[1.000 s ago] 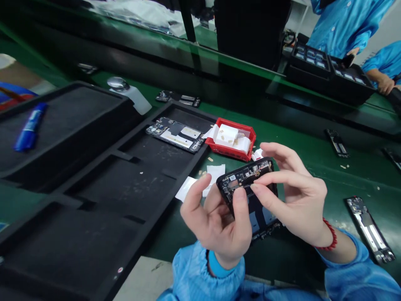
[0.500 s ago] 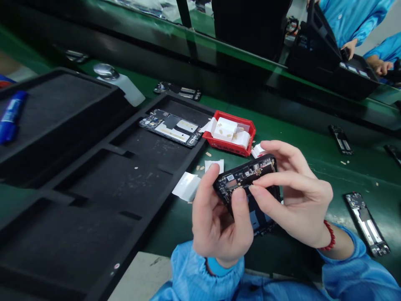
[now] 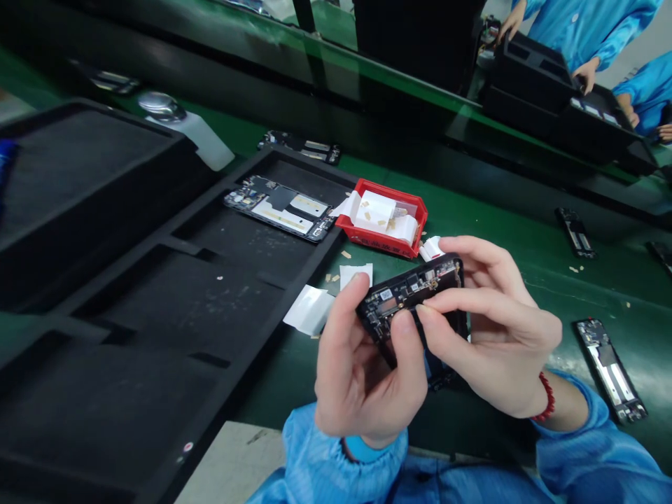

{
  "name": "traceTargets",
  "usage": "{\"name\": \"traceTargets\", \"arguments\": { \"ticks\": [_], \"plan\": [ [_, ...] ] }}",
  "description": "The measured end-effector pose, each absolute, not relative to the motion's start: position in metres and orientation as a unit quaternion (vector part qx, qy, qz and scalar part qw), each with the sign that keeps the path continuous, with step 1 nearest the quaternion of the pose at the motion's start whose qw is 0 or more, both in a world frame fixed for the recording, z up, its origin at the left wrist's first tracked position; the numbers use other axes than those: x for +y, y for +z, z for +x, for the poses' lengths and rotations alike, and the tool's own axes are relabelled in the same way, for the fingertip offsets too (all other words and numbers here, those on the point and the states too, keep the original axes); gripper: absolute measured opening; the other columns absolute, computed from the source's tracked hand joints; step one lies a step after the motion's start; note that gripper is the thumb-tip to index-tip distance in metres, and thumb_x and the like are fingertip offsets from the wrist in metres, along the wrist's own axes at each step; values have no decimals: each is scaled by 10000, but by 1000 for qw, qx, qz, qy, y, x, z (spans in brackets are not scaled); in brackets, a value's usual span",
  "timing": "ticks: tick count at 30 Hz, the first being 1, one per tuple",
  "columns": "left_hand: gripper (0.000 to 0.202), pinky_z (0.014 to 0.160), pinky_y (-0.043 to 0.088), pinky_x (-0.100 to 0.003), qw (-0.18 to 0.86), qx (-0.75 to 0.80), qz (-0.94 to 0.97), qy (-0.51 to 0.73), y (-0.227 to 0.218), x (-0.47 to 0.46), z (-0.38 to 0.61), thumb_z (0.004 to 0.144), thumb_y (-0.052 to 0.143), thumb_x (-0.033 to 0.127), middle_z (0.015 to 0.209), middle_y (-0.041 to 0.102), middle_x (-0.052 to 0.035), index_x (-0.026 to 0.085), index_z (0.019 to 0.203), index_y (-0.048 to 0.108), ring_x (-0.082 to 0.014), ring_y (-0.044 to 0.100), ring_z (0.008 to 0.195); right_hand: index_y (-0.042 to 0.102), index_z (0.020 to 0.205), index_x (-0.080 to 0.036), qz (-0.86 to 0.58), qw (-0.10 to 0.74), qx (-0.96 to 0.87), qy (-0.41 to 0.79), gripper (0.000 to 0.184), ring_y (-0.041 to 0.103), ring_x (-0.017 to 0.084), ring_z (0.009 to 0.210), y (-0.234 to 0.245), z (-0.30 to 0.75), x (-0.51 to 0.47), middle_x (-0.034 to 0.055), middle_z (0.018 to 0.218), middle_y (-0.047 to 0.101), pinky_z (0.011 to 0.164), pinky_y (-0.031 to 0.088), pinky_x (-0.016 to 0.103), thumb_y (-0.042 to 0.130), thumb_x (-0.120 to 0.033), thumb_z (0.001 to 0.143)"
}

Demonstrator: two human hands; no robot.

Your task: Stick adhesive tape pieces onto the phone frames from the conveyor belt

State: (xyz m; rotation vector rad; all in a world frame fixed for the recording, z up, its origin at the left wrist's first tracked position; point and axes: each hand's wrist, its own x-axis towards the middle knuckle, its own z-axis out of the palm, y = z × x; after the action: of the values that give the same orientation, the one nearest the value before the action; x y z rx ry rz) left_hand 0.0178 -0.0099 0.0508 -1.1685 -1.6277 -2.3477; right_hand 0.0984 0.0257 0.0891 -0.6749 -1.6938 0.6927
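An opened phone [image 3: 410, 285] with bare circuit boards is tilted in front of me. My left hand [image 3: 362, 381] is closed around its left end, the thumb lying along the lower side of the board. My right hand [image 3: 496, 343] brings thumb and index finger together in a pinch over the middle of the phone. Whatever sits between those fingertips is hidden. Its other fingers curl behind the phone's right edge. Just beyond the phone stands a red bin [image 3: 381, 245] holding white backing paper [image 3: 374, 210] and small tan pieces.
Left is a black compartment tray [image 3: 173, 336] with another opened phone [image 3: 281, 208] on it. White paper scraps [image 3: 309, 310] lie between tray and hands. More opened phones sit right, one nearby [image 3: 612, 371]. Co-workers in blue sleeves [image 3: 624, 42] work beyond the dark barrier [image 3: 367, 133].
The view has shifted slightly. My right thumb and index finger stay pinched over the board, a little closer to my left thumb. At the back, a co-worker's black tray has tipped lower.
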Motion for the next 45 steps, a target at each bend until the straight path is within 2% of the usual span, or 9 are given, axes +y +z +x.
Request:
{"name": "traceTargets", "arguments": {
  "ticks": [5, 8, 13, 17, 23, 31, 37, 41, 45],
  "plan": [
    [556, 687, 624, -171, 38, -531, -384, -754, 50, -10, 17, 808, 697, -15, 1093, 799, -10, 198, 1322, 671, -104, 756, 734, 770, 831, -216, -279, 552, -710, 338, 189, 718, 225, 1080, 89, 103, 30, 85, 1218, 715, 959, 622, 422, 765, -30, 800],
    [556, 678, 618, -167, 34, -539, -381, -750, 48, -11, 17, 815, 705, 2, 1067, 802, -8, 203, 1333, 668, -100, 749, 710, 777, 863, -229, -283, 544, -691, 383, 198, 738, 201, 1030, 89, 106, 34, 61, 1170, 749, 932, 634, 391, 769, -39, 811],
    [529, 667, 615, -176, 32, -558, -375, -740, 46, -12, 18, 848, 702, 36, 1031, 804, -8, 217, 1344, 664, -116, 755, 722, 768, 904, -235, -279, 542, -672, 421, 216, 726, 202, 1080, 85, 107, 37, 46, 1116, 766, 967, 619, 382, 804, -56, 790],
    [508, 649, 617, -187, 30, -566, -377, -733, 48, -14, 18, 870, 704, 70, 1015, 803, -8, 228, 1351, 663, -127, 758, 711, 759, 897, -232, -273, 548, -666, 427, 235, 728, 185, 1078, 84, 105, 36, 40, 1116, 765, 971, 620, 355, 799, -28, 787],
    [471, 615, 605, -182, 33, -571, -370, -732, 49, -14, 19, 896, 692, 93, 953, 801, 6, 235, 1344, 668, -116, 741, 652, 743, 869, -240, -294, 543, -671, 410, 185, 736, 232, 1074, 84, 103, 35, 54, 1128, 767, 946, 640, 422, 809, -84, 795],
    [481, 650, 614, -192, 35, -576, -382, -722, 50, -17, 15, 901, 688, 97, 973, 797, 2, 241, 1359, 656, -125, 751, 683, 738, 866, -241, -296, 547, -664, 416, 204, 734, 223, 1081, 83, 102, 32, 43, 1114, 764, 950, 638, 399, 805, -64, 789],
    [478, 696, 637, -222, 18, -579, -384, -719, 51, -18, 16, 897, 703, 140, 1001, 804, 3, 258, 1358, 662, -151, 768, 783, 729, 841, -239, -316, 558, -654, 401, 192, 738, 220, 1057, 82, 98, 32, 47, 1102, 767, 922, 645, 384, 803, -71, 783],
    [429, 711, 640, -215, -16, -561, -337, -756, 51, -13, 17, 895, 703, 131, 1124, 800, 15, 291, 1293, 706, -142, 769, 816, 732, 836, -230, -305, 555, -635, 444, 129, 745, 203, 1055, 78, 101, 38, 54, 1114, 767, 915, 650, 355, 758, -104, 828],
    [393, 972, 609, -270, -87, -513, -361, -774, 46, -13, 13, 964, 636, 195, 1335, 719, 19, 308, 1338, 677, -210, 712, 1180, 741, 891, -229, -289, 559, -623, 465, 165, 737, 186, 1074, 73, 100, 40, 53, 1116, 759, 954, 634, 337, 765, -88, 808]
  ]
}}
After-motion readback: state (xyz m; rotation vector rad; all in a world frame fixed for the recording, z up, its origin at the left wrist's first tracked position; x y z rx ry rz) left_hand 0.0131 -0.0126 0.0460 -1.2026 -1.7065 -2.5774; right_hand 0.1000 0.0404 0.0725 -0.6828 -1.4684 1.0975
